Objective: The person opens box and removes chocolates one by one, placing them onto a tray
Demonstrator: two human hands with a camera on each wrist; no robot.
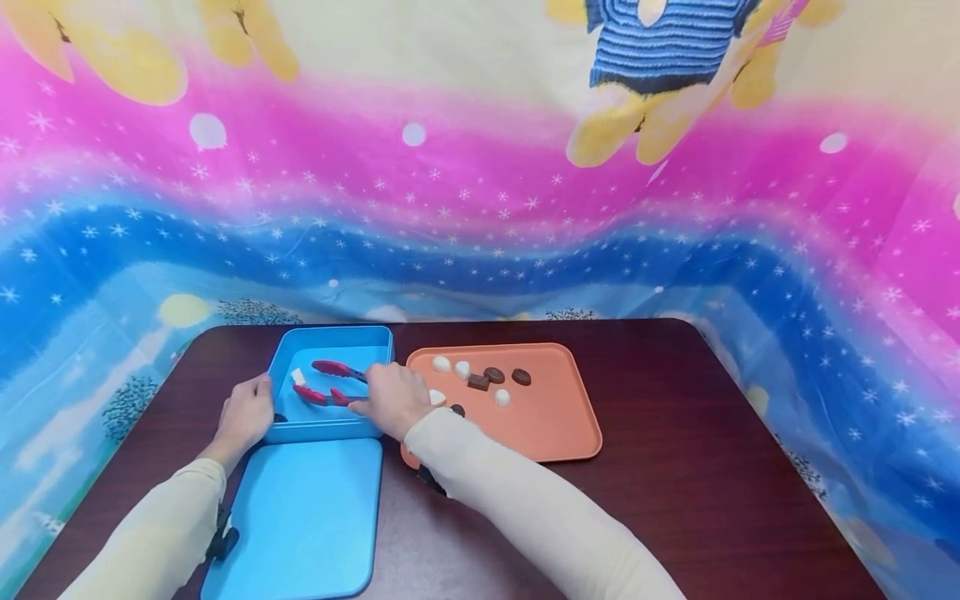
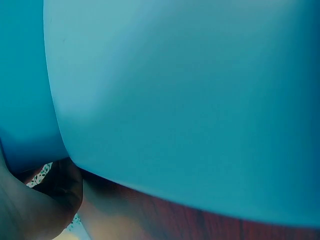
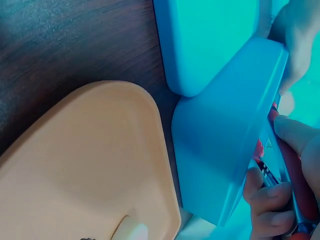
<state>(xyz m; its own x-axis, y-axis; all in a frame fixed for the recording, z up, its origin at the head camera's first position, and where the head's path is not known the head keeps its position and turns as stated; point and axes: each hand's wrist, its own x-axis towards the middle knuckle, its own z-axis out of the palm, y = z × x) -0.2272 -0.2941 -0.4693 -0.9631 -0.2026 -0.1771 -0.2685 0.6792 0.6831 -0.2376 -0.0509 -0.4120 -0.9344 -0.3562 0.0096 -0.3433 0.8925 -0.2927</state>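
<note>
The pale right sleeve [image 1: 547, 517] lay nearest the camera, reaching across the dark table [image 1: 690, 467] to a right hand [image 1: 395, 397] whose fingers were curled round a pair of red-tipped tongs [image 1: 335, 368]. Their tips stood parted inside the blue box [image 1: 326, 431], with a white piece [image 1: 297, 377] near the lower one, by the box's left wall; whether tip and piece touched could not be told. The left hand [image 1: 251, 408] gripped the box at that side, apparently to steady it. The step in hand looked like placing sweets from tray to box, with the white piece seemingly free of the tongs. The next move appeared to call for lifting the tongs over the rim to the orange tray [image 1: 540, 429] and pinching another sweet gently. The white piece was small and blocky; a dark piece [image 1: 281, 417] sat in the box's near left corner. On the tray, rounded white sweets [image 1: 502, 397], brown ovals [image 1: 521, 377] and a brown square [image 1: 477, 382] lay loosely scattered. The blue lid [image 1: 307, 508] rested flat just in front of the box.
</note>
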